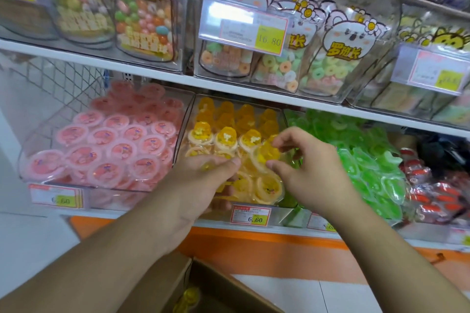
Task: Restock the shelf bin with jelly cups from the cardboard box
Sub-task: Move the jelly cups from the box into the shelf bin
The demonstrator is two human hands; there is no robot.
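Head view, looking down on both hands over the yellow jelly-cup bin [277,119], middle bin of the lower shelf. Right hand [305,162] hovering at the bin's right front, fingers [282,138] curled and pinching a yellow jelly cup [267,154] from above, cup tilted on its side, wide rim toward the left hand. Left hand [203,178] just beside it to the left, palm down over the front rows, thumb stretched toward that same cup and nearly touching; whether anything sits under the palm, cannot tell, fingers mostly hidden.

Key relation: pinched cup directly below and left of the right fingertips, above a loose pile at the bin's front, tidy upright rows further back. Right hand plainly nearer; likely just a short drop into the front gap.

Cardboard box [223,284] low in frame, open at the person's feet, a few yellow cups [189,297] visible inside, well apart from the hands.

Writing: yellow price tag [251,215] below the yellow bin reading "6.60"; same on the tag [57,197] under the pink cup bin [101,140]. Upper shelf tag [244,34] reading "16.80"; candy bags [338,58] branded "罗班长". Green jellies [361,157] to the right, labels unreadable.
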